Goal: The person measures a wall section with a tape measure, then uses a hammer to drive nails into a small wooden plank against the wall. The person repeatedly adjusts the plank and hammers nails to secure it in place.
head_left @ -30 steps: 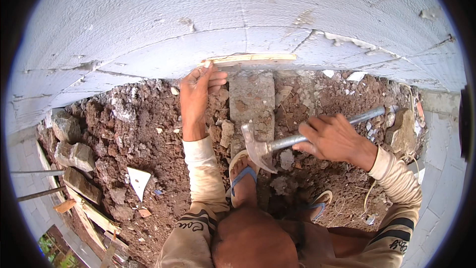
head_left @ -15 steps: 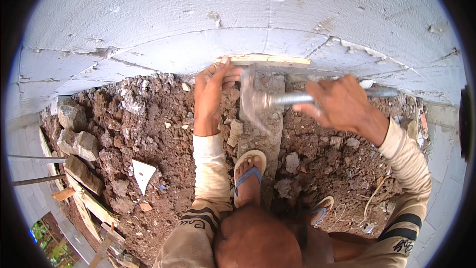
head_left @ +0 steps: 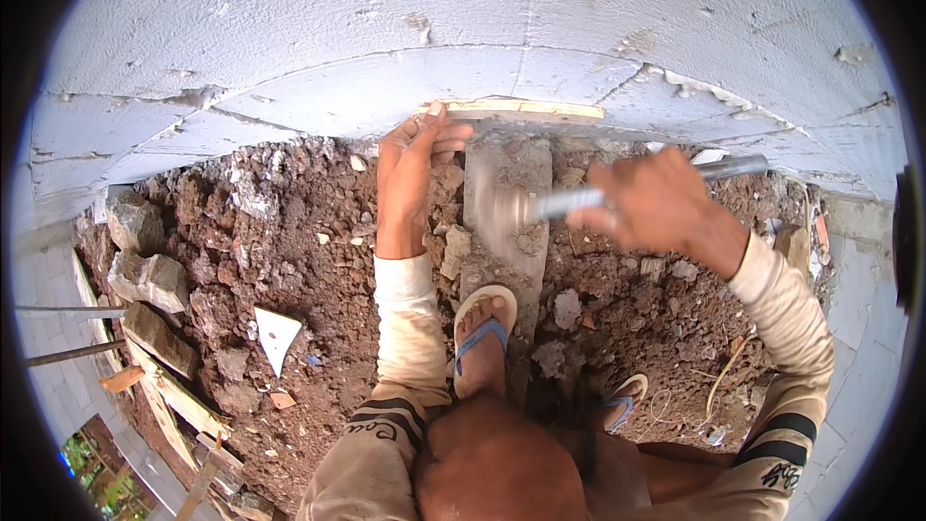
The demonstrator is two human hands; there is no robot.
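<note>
A blurred hammer [head_left: 569,203] is being clenched by the right hand [head_left: 658,203], while a wooden strip [head_left: 526,110] is being touched by the left hand [head_left: 406,169], whose exact grip cannot be told.

A pale grey, rough-textured block wall [head_left: 289,29] bounds the far edge of the lumpy reddish-brown soil ground [head_left: 338,285]. Angular grey-brown stones [head_left: 149,280] lie near its left edge, in bright daylight.

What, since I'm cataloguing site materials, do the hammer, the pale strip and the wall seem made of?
Hammer: probably metal, smooth-looking; silvery-grey tone, partly blurred. Strip: likely bare wood, given its pale yellow colour. Wall: perhaps masonry blocks, matte and pitted, with joint lines.
</note>
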